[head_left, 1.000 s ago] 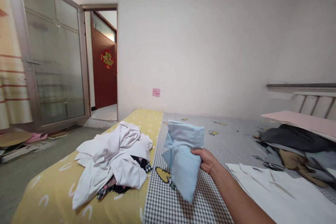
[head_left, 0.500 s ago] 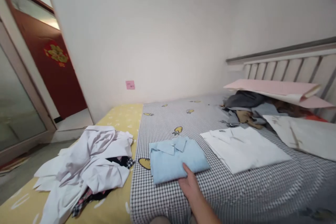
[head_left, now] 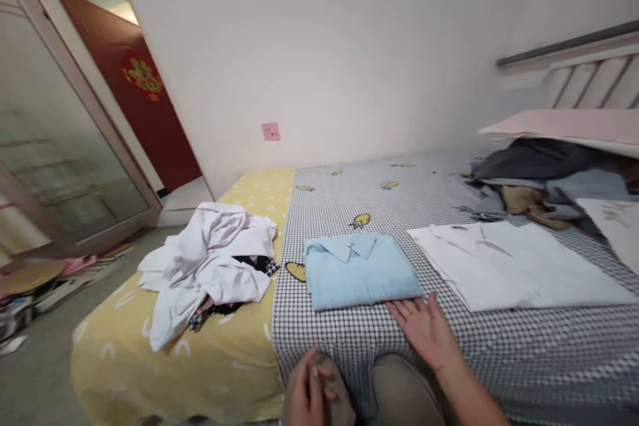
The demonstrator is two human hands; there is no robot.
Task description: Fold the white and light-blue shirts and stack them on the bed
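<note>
Shirt [head_left: 362, 274], blue, lies folded just beyond right hand [head_left: 426, 329]

Pale wall [head_left: 369, 46] behind the bed [head_left: 174, 376], pink note [head_left: 271, 132] low on it; at left, glass door [head_left: 60, 133], red door [head_left: 162, 130] beyond, grey floor [head_left: 50, 353]; at right, white radiator [head_left: 574, 88] beneath a dark rail [head_left: 569, 44].

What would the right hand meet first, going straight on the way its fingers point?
Probably the folded blue shirt, near its front right corner; the right hand lies palm up beside it, though contact is unclear.
</note>
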